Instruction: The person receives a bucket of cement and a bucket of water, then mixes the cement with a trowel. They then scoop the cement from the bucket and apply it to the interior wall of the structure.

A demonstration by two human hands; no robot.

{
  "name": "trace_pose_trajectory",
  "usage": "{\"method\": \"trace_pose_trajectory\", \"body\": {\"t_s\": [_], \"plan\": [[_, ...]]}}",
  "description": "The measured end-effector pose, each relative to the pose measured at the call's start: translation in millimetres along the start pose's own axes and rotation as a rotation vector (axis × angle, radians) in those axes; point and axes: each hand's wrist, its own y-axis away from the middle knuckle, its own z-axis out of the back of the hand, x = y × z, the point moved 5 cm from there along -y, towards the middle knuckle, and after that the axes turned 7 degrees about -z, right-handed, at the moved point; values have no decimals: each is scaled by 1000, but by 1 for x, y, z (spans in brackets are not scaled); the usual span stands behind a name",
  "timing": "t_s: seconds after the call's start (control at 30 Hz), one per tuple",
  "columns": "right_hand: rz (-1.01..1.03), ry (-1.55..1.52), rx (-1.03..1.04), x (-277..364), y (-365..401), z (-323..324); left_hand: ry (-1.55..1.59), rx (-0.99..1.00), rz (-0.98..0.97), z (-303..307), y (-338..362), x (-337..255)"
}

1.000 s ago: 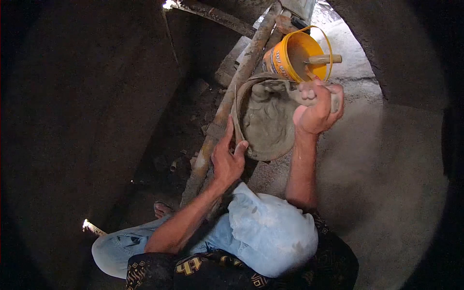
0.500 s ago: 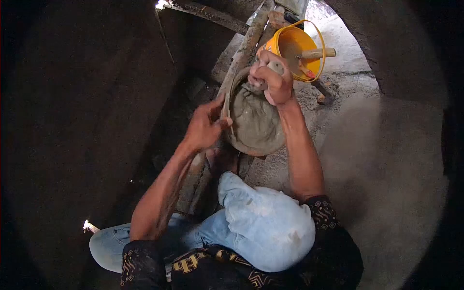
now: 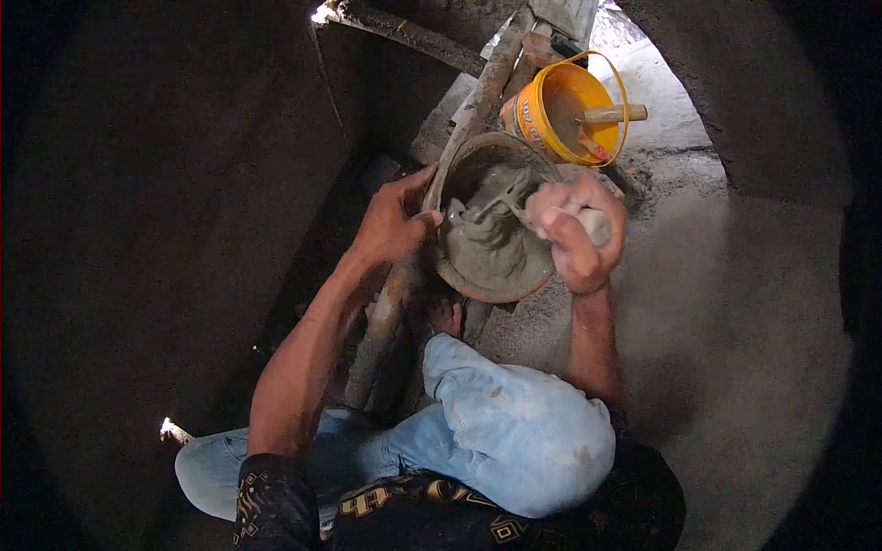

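A round bowl (image 3: 499, 296) holds thick wet grey mortar (image 3: 496, 253). My left hand (image 3: 397, 220) grips the bowl's left rim, with the thumb over the edge and the fingers on the outer side. Over the right rim, my right hand (image 3: 581, 230) is closed around the handle of a trowel (image 3: 507, 200). Its pale, rounded handle end shows by the thumb. The trowel's neck reaches left into the mortar, and most of its blade is covered by the grey mix.
A yellow bucket (image 3: 524, 118) stands tilted just beyond the bowl, with a wooden-handled tool (image 3: 611, 114) in it. A long pole (image 3: 478, 101) runs along the bowl's left side. My denim-covered knee (image 3: 524, 422) is close below the bowl. A rough curved wall (image 3: 772, 119) rises at right.
My right hand has moved right and down from the bowl's far edge to its right side, with the trowel. The mortar's surface has changed shape. My left hand stays on the rim.
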Motion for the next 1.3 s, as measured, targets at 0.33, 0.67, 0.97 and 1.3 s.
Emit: {"method": "trace_pose_trajectory", "body": {"t_s": [0.33,0.67,0.97,1.3], "plan": [[-6,136,-43,-48,-5,3,26,15,46,-3,2,-1],[34,66,-209,-51,23,11,-56,32,32,-6,2,3],[78,-156,-149,17,22,5,-92,-2,-33,-2,2,0],[36,19,-208,-21,17,4,-104,107,31,5,-10,-3]]}}
